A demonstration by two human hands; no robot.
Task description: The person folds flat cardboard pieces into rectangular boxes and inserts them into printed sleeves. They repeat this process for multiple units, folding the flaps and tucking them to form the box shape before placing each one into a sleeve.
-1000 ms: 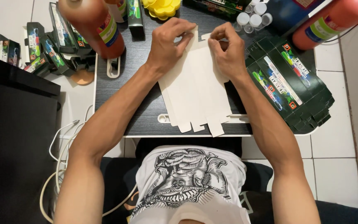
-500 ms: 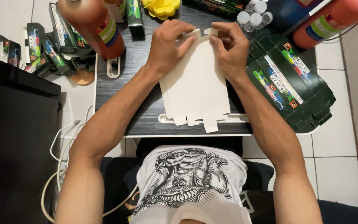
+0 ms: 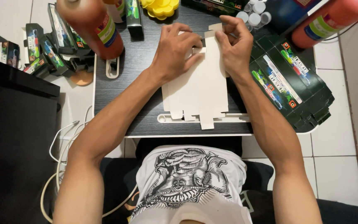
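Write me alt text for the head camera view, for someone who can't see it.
Seen from above, a person's left hand and right hand fold the far end of a flat white cardboard box blank on a small dark table. Green printed cartons lie to the right, with two orange bottles at the far corners.

free: bare worktop [image 3: 137, 83] strip left of card blank [image 3: 199, 87] | blocked left: orange bottle [image 3: 92, 25], white clip [image 3: 112, 67] | blocked right: stack of flat green cartons [image 3: 295, 87] | blocked far: yellow tray [image 3: 160, 7], small vials [image 3: 251, 14]
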